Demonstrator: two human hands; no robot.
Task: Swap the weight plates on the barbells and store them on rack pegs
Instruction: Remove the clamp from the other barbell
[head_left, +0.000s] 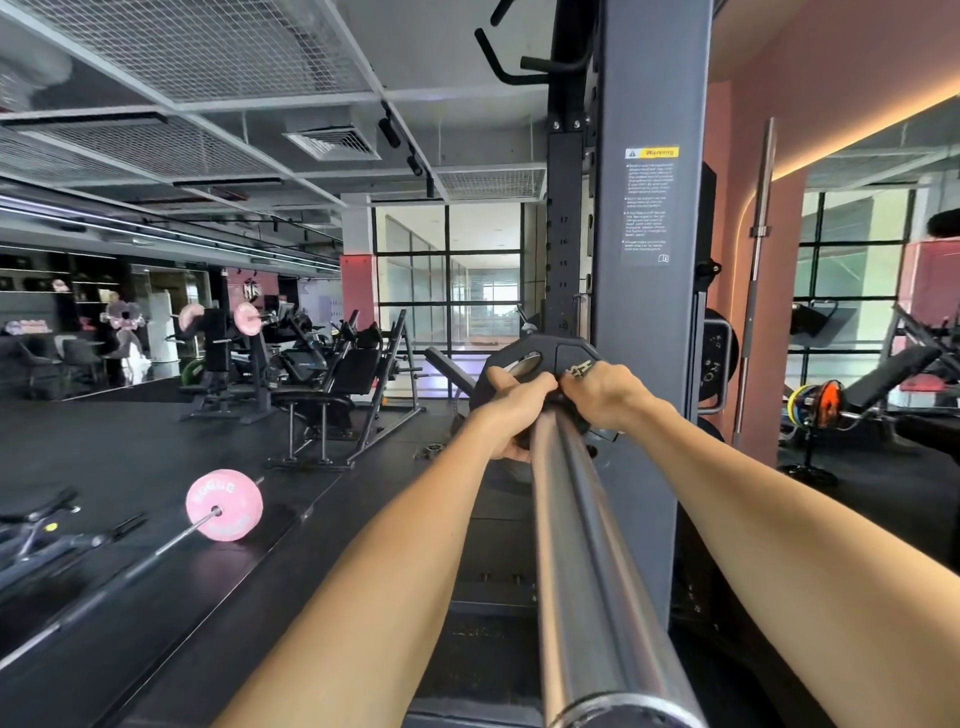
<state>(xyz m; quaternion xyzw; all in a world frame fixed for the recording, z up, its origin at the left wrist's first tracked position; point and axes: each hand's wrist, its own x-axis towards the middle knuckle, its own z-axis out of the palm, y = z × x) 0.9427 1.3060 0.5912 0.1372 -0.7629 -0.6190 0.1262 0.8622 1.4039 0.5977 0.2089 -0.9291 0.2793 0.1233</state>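
Plate (540, 364), black with grip slots, sat on sleeve (587, 545) at far end, close against upright (649, 312). Gripped from both sides: left hand (514, 410) with fingers curled round lower left rim, right hand (602, 392) with fingers clenched over hub side, knuckles meeting just above the steel. Whether a collar lay under the hands, could not tell.

Likely mid-slide along the sleeve, direction not readable from one view.

Risks, as judged: tilted plate binding on the sleeve if one hand pulled ahead of the other; pinched fingers between plate and upright, with almost no gap showing there; dropped plate onto the platform (483, 519) below once clear of the sleeve tip, should the curled grip slip; bar tipping on its hooks if the far side stayed loaded, though that end lay out of view.

Room: long bare run of sleeve toward the camera, free for sliding. Right side hemmed by upright and stored plates (719, 358) on pegs behind it. Left side wide open over dark floor, with pink plate (224, 505) on a floor barbell well apart. Standing bar (758, 260) against the pink wall, farther right, out of the path.
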